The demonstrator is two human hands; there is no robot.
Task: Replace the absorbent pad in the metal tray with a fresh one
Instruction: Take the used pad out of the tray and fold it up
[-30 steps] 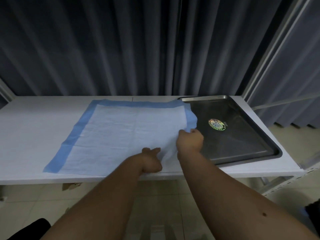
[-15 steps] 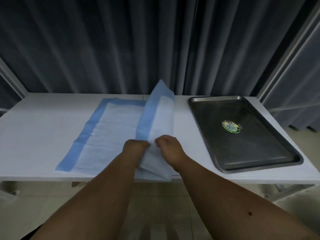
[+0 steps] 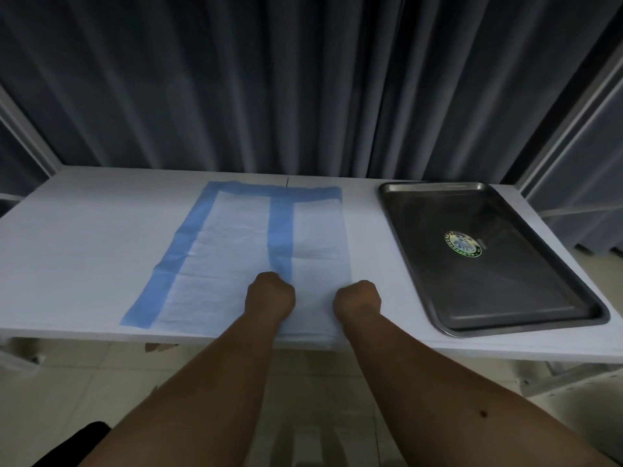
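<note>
The absorbent pad (image 3: 229, 251), white with a blue border, lies on the white table (image 3: 84, 230), its right third folded over to the left. My left hand (image 3: 269, 294) sits at the near end of the flap's blue edge, and my right hand (image 3: 357, 299) sits at the near end of the fold. Both hands have their fingers curled down onto the pad near the table's front edge, and the fingertips are hidden. The metal tray (image 3: 505, 281) stands to the right of the pad and holds no pad. A round sticker (image 3: 463, 244) shows on its base.
Dark pleated curtains (image 3: 269, 96) hang close behind the table. A metal frame post (image 3: 573, 112) rises at the right behind the tray. The tray's near corner reaches close to the table's front edge. Tiled floor shows below.
The pad's right side, first spread over the tray's left edge, was lifted and folded leftward and now lies flat on the pad. Both hands came down to the front edge and moved apart.
</note>
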